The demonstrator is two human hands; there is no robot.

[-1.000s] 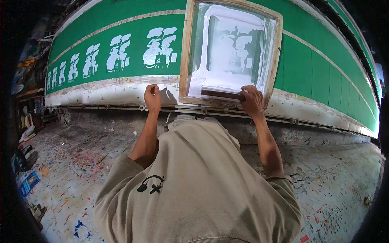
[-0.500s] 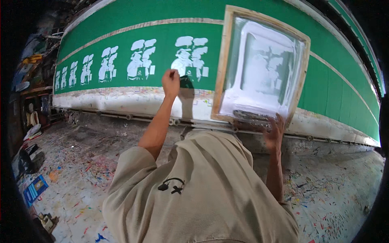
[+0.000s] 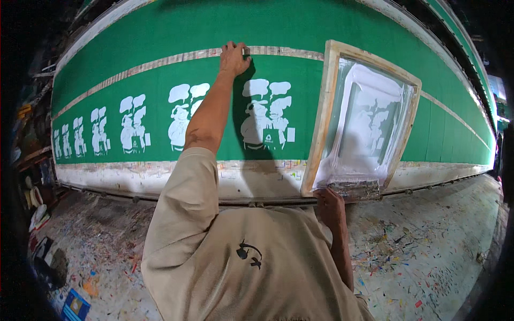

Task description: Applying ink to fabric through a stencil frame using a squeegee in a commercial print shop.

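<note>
My left hand (image 3: 234, 59) reaches to the light strip (image 3: 176, 58) beyond the white prints, its fingers curled and a small pale bit showing at their tips. What it pinches I cannot make out. A wooden-framed printing screen (image 3: 416, 115), smeared with white ink (image 3: 369, 79), lies tilted on the green fabric (image 3: 300, 123) at the right. My right hand (image 3: 329, 206) is closed at the screen's near left corner, beside the left end of an ink-crusted squeegee (image 3: 356, 190) resting on the near edge. White figure prints (image 3: 258, 122) stand in a row left of the screen.
The long table's whitish near border (image 3: 107, 174) runs along in front of me. Below it spreads a paint-spattered floor (image 3: 428, 241). A blue packet (image 3: 75, 306) and dark items (image 3: 45, 262) lie at the lower left. Clutter (image 3: 32, 195) stands by the table's left end.
My left hand has moved forward from beside the nearest print to the light strip. My right hand has shifted from the squeegee's right end to the screen's near left corner. The view has turned slightly.
</note>
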